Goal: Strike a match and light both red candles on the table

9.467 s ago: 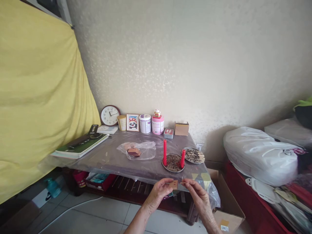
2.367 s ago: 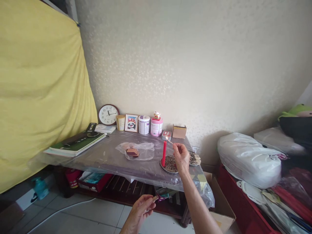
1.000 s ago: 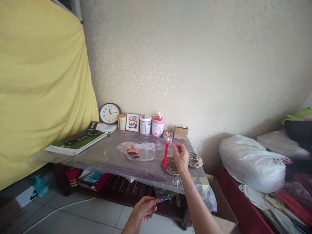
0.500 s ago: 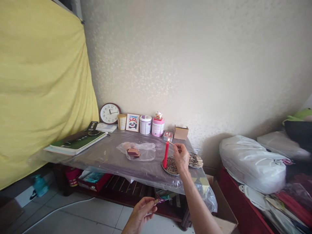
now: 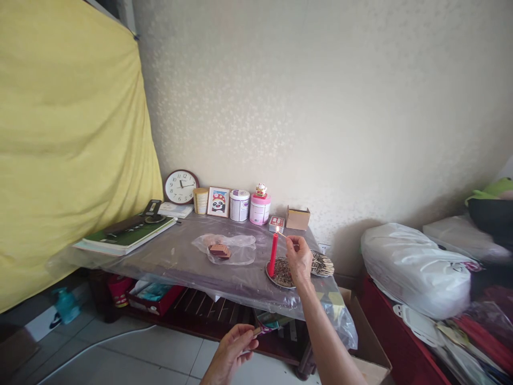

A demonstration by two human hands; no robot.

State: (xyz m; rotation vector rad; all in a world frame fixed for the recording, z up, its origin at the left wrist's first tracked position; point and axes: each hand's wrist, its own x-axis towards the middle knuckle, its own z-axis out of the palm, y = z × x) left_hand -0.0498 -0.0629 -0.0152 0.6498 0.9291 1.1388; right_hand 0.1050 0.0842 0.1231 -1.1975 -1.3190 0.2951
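Observation:
A red candle [image 5: 273,255] stands upright on a round plate [image 5: 285,286] covered with dark and pale bits. At its top, a small flame burns where the end of a wooden matchstick [image 5: 282,235] meets the wick. My right hand [image 5: 300,260] pinches the other end of that matchstick, just right of the candle. Lower down, in front of the table, my left hand [image 5: 234,347] is closed on a small flat tan piece [image 5: 256,332], mostly hidden by the fingers. Behind my right hand, many matchsticks [image 5: 323,264] lie on a second dish.
The table [image 5: 160,256] has a clear plastic cover. On it lie a plastic bag [image 5: 244,251] with brown pieces [image 5: 220,251] and a green book [image 5: 128,230]. A clock [image 5: 181,186], tins [image 5: 239,205] and a cardboard box [image 5: 297,218] line the wall. White bags [image 5: 417,267] sit at right.
The flame at the candle top looks slightly taller. My right hand has shifted only slightly, with the matchstick still at the wick; my left hand stays put.

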